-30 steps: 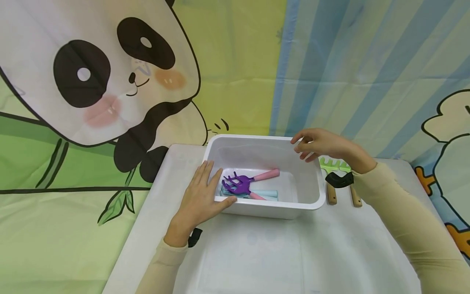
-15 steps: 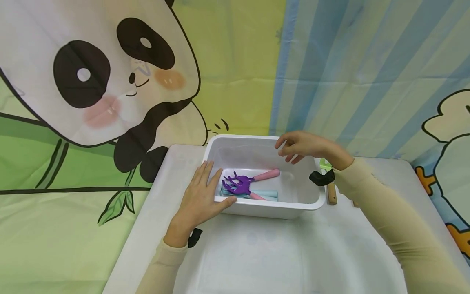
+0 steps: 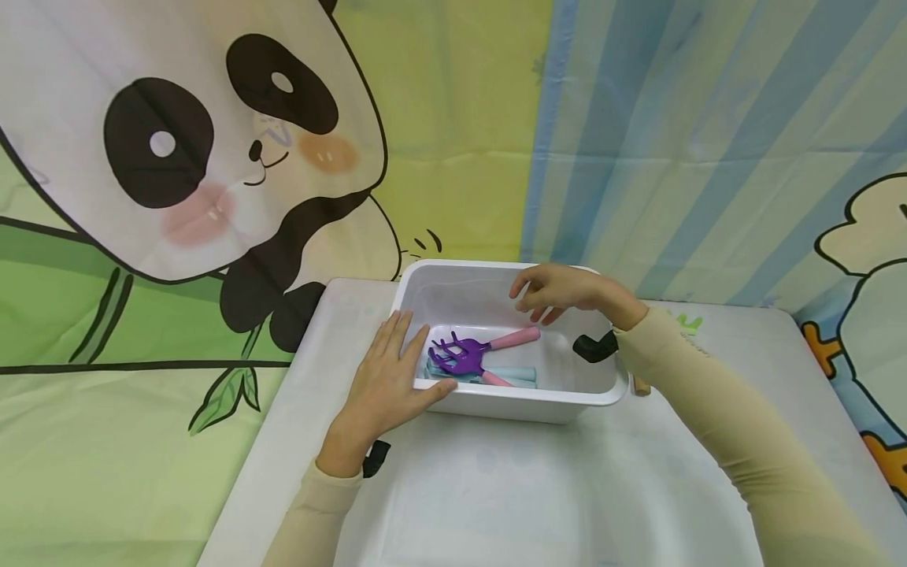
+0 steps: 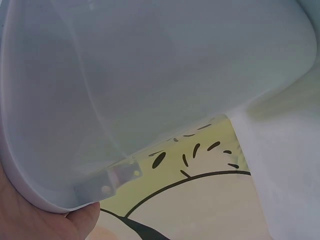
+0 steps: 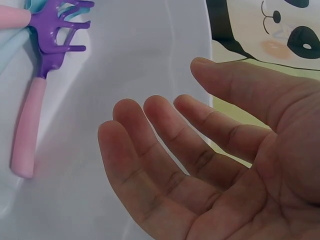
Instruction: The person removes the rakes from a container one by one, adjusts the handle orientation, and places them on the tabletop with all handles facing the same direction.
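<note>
A white plastic bin (image 3: 538, 397) stands on the table with small hand rakes in it. Two of these rakes (image 3: 460, 358) have purple heads and pink handles, and lie across each other. Light-blue handles (image 3: 520, 373) show partly under them. My left hand (image 3: 383, 386) rests on the bin's front left corner, fingers straight over the rim. In the left wrist view the bin wall (image 4: 175, 65) hides most of that hand. My right hand (image 3: 563, 290) hovers over the bin's right half. Its fingers (image 5: 165, 120) are loosely bent, holding nothing, apart from the nearest pink handle (image 5: 27, 130).
Right of the bin, a wooden handle (image 3: 642, 387) and bright green tines (image 3: 689, 324) peek out around my right sleeve (image 3: 680, 370). A panda-print cloth (image 3: 283, 157) and a striped curtain (image 3: 680, 142) hang behind the white table (image 3: 496, 488).
My right hand has moved left and slightly down, from the bin's right rim to above its inside. My sleeve now covers most of the wooden-handled tools. The left hand has stayed still.
</note>
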Action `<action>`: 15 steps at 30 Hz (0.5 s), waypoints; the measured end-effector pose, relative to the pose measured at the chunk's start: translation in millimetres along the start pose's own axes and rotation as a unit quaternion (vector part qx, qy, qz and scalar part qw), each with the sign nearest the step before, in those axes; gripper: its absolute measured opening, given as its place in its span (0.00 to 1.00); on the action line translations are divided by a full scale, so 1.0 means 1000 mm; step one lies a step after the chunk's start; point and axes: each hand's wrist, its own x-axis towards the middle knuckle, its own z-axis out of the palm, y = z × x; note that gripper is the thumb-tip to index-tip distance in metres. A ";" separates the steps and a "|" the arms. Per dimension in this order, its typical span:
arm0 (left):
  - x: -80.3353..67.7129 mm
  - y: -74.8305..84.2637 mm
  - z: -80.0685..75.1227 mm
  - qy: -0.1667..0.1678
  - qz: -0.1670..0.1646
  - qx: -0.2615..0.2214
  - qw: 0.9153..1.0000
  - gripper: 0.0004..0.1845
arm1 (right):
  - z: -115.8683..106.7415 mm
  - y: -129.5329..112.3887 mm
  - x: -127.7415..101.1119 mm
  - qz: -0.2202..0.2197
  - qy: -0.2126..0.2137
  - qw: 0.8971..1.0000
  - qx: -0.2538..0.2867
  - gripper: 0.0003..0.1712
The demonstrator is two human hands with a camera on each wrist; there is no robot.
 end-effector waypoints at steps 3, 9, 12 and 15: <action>0.000 0.000 0.000 0.000 0.000 -0.001 1.000 0.54 | 0.003 0.000 0.006 0.003 -0.006 1.000 0.000 0.17; 0.000 -0.001 0.000 0.006 0.002 0.000 1.000 0.54 | 0.012 -0.003 0.017 0.021 -0.010 1.000 -0.006 0.17; -0.001 -0.001 0.001 0.006 0.002 0.001 1.000 0.54 | 0.016 -0.003 0.023 0.027 -0.008 1.000 -0.008 0.17; 0.000 0.000 0.000 0.006 0.003 -0.001 1.000 0.54 | 0.021 -0.003 0.029 0.033 -0.006 0.999 -0.012 0.17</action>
